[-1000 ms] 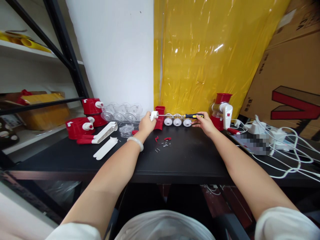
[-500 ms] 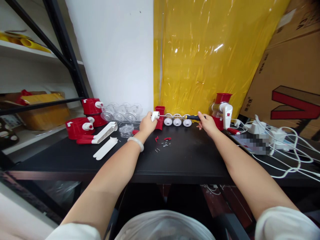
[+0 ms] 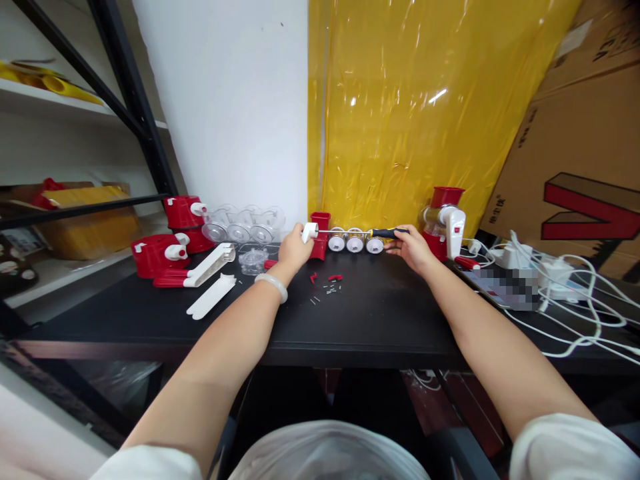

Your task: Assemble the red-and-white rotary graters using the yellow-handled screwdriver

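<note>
White short sleeves, the left (image 3: 150,463) and the right (image 3: 565,448), end loosely near the elbows, leaving both forearms bare. A smooth, rounded, milky-white bangle (image 3: 276,283) circles the left wrist. Both hands, left (image 3: 295,249) and right (image 3: 411,249), are bare.

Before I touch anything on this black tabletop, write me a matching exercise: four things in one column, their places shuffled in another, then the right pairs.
Things
1. long black-and-yellow-handled screwdriver
2. white tubular plastic part
3. small silvery metal pieces
4. looping white cables

Places
A. scattered near the middle of the black tabletop
B. in the left hand
C. at the picture's far right
D. in the right hand

Pairs: 1-D, 2-B, 3-A, 4-C
</note>
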Demonstrator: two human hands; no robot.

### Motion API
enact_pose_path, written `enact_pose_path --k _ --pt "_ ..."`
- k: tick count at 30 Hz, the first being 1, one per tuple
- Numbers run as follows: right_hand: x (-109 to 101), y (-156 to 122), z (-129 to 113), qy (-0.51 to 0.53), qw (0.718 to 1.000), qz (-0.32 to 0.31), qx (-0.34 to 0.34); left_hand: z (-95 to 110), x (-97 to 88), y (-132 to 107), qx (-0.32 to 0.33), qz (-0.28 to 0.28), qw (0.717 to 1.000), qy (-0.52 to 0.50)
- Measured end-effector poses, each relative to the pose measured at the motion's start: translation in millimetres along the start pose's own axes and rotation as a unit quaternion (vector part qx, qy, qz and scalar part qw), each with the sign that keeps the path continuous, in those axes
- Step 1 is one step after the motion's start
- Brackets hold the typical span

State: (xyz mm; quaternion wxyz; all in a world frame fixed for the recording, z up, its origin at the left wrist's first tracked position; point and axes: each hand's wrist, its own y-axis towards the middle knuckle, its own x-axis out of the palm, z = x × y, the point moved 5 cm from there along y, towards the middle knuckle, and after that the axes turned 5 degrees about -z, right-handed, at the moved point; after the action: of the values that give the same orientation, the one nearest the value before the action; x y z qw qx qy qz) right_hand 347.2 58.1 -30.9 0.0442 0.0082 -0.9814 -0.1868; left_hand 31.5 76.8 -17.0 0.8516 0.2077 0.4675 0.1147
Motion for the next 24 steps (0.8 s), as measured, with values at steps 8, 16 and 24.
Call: enact_pose_path --k 8,16,24 --pt "0 -2 -2 0.014 1.000 0.009 0.002 0 1.2 0 0.004 0.002 1.000 -0.001" --pt "0 -3 -5 -0.036 0.999 0.022 -0.018 -1 1.4 1 -0.003 0.002 1.000 0.004" --pt "-13 -2 1 -0.175 0.982 0.072 -0.018 0 3.9 1 0.010 -0.006 1.000 0.008"
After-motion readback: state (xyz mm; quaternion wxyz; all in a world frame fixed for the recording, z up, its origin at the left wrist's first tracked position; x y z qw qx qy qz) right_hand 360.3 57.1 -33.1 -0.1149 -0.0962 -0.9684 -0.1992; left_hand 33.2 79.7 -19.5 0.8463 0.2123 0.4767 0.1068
